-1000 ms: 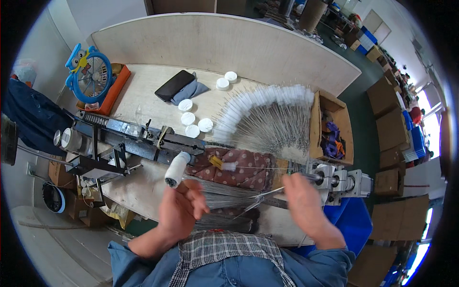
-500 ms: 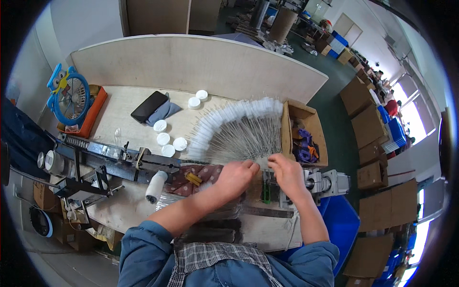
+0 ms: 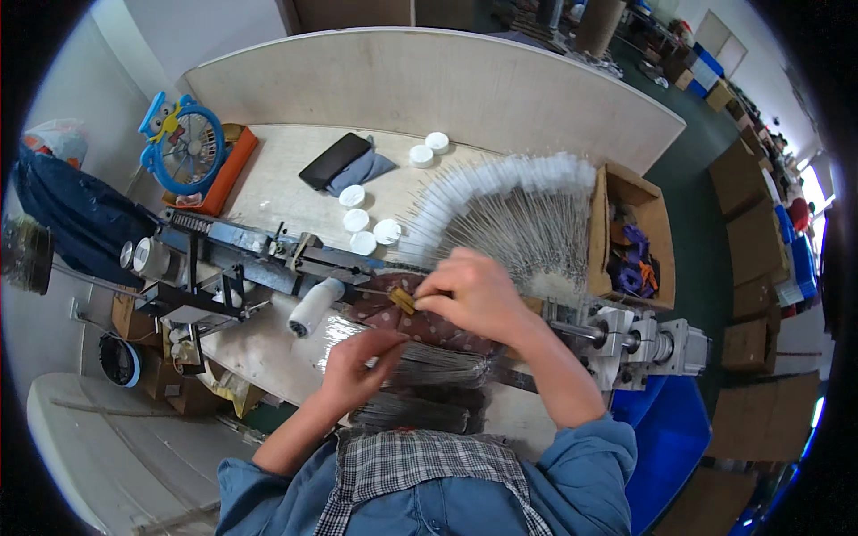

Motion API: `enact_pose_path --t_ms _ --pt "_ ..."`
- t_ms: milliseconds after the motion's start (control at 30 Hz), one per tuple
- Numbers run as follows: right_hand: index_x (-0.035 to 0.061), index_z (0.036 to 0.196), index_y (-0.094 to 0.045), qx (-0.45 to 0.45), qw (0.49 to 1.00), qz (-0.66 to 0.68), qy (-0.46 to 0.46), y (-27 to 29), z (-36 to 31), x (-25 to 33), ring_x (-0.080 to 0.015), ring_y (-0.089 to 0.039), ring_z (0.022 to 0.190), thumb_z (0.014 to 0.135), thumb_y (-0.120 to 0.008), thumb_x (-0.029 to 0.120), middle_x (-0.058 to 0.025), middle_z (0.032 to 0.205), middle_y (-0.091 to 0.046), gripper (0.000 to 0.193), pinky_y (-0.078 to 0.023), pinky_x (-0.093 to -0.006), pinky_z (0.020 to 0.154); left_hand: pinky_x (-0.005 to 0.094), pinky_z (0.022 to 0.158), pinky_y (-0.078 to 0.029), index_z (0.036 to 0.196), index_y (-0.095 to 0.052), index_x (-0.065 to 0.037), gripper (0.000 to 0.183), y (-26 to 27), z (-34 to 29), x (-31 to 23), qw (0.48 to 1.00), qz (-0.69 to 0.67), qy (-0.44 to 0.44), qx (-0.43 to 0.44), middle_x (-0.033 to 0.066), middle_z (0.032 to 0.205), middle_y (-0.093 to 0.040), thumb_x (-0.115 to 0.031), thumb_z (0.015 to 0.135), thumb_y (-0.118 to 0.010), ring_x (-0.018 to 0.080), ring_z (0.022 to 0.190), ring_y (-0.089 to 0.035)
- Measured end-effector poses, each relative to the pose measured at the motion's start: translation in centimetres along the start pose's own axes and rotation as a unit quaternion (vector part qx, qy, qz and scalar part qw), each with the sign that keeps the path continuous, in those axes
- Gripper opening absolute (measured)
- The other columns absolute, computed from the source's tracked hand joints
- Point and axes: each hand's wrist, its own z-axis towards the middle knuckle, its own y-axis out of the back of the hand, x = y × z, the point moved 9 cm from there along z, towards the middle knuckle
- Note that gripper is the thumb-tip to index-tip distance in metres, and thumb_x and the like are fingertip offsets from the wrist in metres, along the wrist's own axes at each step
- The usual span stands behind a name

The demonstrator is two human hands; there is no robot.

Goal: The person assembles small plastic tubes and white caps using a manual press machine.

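My left hand [image 3: 359,368] is closed in a pinch at the near edge of a brown dotted cloth [image 3: 447,332], beside a bundle of thin grey wires [image 3: 438,372]. What its fingers hold, if anything, is too small to name. Over the cloth, my right hand [image 3: 478,293] has its fingers pressed together at the right side of a small yellow block [image 3: 401,300]. Anything thin between those fingertips cannot be made out. Beyond them fans a large spread of thin wire brushes [image 3: 514,219] with white ends. A white cylinder [image 3: 316,307] lies left of the cloth.
A long metal machine rail [image 3: 241,239] runs in from the left, and a motor unit [image 3: 666,344] sits at right. Several white round caps [image 3: 356,221], a black phone [image 3: 335,162], an orange tray with a blue fan [image 3: 189,147] and a cardboard box [image 3: 666,214] stand farther back.
My right hand has gone from the wire fan's near end leftward to the yellow block. My left hand has drawn back toward me and left. The whole view has shifted.
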Motion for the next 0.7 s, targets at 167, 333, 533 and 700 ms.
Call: enact_pose_path --t_ms 167,333,533,700 --pt "0.0091 0.076 -0.071 -0.042 0.999 0.003 -0.01 -4.1 3.0 0.5 -0.0237 -0.057 0.077 0.072 -0.072 0.02 -0.0038 0.073 -0.064 0.012 -0.047 -0.0366 0.067 0.0252 0.063 -0.049 0.098 -0.065 0.001 0.023 2.9 -3.3 7.6 0.876 -0.342 0.327 -0.094 0.0094 0.086 -0.068 -0.02 0.093 -0.059 0.0115 0.071 -0.061" --pt "0.0083 0.075 -0.07 -0.041 0.997 -0.043 -0.052 -4.8 3.7 1.1 -0.025 -0.058 0.077 0.072 -0.071 0.017 -0.0049 0.074 -0.065 0.01 -0.047 -0.0373 0.068 0.0269 0.054 -0.049 0.112 -0.054 -0.001 0.054 1.6 -1.9 7.7 0.709 -0.586 0.374 -0.123 0.0104 0.084 -0.065 -0.051 0.097 -0.041 0.0163 0.069 -0.063" --pt "0.0072 0.075 -0.071 -0.022 0.995 -0.062 -0.078 -4.6 3.8 0.7 -0.025 -0.058 0.076 0.072 -0.071 0.018 -0.0056 0.075 -0.066 0.011 -0.048 -0.0373 0.068 0.0357 0.055 -0.047 0.06 -0.067 -0.001 0.061 1.7 0.6 9.4 0.93 0.07 0.356 0.056 0.0132 0.053 -0.058 -0.061 0.071 -0.068 0.0212 0.052 -0.06" --pt "0.0059 0.079 -0.07 -0.059 0.996 -0.056 -0.024 -2.9 2.5 2.1 -0.0252 -0.06 0.08 0.074 -0.069 0.014 -0.0056 0.078 -0.066 0.01 -0.05 -0.0369 0.07 0.0334 0.056 -0.047 0.075 -0.068 0.0 0.053 -0.3 -0.9 11.7 0.935 -0.026 0.355 0.004 0.0117 0.061 -0.063 -0.053 0.075 -0.07 0.0186 0.058 -0.061"
